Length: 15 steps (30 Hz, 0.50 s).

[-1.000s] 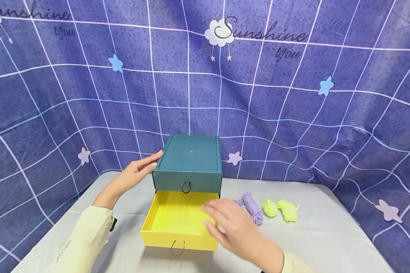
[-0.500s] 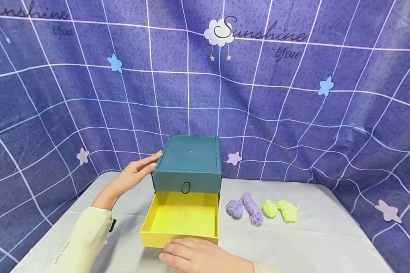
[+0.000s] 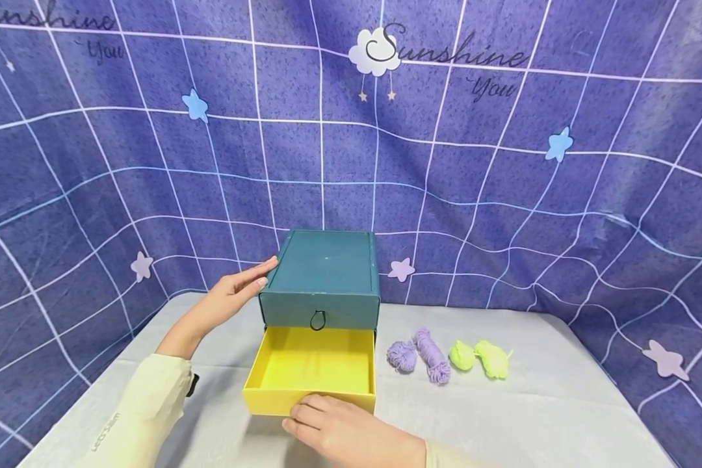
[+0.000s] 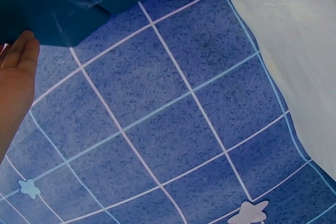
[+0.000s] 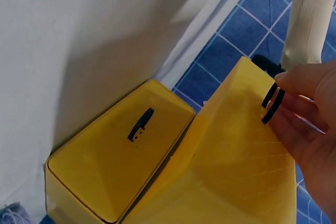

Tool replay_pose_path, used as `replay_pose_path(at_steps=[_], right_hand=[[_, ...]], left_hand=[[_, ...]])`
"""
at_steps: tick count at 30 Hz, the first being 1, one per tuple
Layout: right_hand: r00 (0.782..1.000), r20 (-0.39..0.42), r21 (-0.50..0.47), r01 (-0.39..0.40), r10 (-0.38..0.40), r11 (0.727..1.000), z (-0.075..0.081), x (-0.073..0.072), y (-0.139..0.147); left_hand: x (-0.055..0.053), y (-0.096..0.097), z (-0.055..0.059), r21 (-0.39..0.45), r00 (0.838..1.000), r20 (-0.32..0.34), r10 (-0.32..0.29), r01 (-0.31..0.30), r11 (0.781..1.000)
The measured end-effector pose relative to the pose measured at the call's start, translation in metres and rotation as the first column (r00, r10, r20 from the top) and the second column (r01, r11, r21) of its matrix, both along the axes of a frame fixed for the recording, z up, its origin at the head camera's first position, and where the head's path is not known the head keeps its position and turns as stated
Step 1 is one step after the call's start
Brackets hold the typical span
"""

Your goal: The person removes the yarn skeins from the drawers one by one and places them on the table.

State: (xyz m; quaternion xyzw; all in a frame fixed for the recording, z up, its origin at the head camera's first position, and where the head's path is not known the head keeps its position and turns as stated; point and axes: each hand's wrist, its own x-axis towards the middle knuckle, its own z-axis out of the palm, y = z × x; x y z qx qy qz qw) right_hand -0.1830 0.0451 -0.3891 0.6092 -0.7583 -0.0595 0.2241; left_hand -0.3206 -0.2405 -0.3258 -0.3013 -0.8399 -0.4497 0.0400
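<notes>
A dark green box [image 3: 327, 263] stands at the back, with a black loop on its front. Below it a yellow drawer [image 3: 312, 364] is pulled out, and its inside looks bare. My left hand [image 3: 225, 300] rests with extended fingers along the green box's left edge; in the left wrist view its fingertips [image 4: 27, 51] touch the side. My right hand [image 3: 351, 432] is at the yellow drawer's front, fingers pressing against it. In the right wrist view, thumb and fingers lie around the drawer's black loop handle [image 5: 275, 98]; the head view hides that loop.
Right of the box lie a purple yarn ball [image 3: 402, 357], a purple yarn skein [image 3: 431, 356] and two lime-green yarn pieces [image 3: 491, 359]. A lower yellow drawer front [image 5: 123, 156] shows in the right wrist view. A patterned blue curtain [image 3: 351, 149] backs the table [image 3: 538, 416].
My right hand came from over the drawer's right side to its front, and the drawer has slid slightly inward. My left hand stays on the box.
</notes>
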Motion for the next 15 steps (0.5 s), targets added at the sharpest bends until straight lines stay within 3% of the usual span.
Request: replay_pose_path(at_steps=[9,15], right_hand=[[0.989,-0.089,-0.094,0.107,-0.116,0.99,-0.001,-0.018,-0.004],[0.984,-0.057,-0.087,0.162,-0.168,0.983,0.002,-0.03,-0.006]], left_hand=[[0.001,0.001,0.002,0.006,1.0,-0.002,0.0,0.0,1.0],[0.002,0.001,0.003,0.006,1.0,0.012,0.003,-0.003,1.0]])
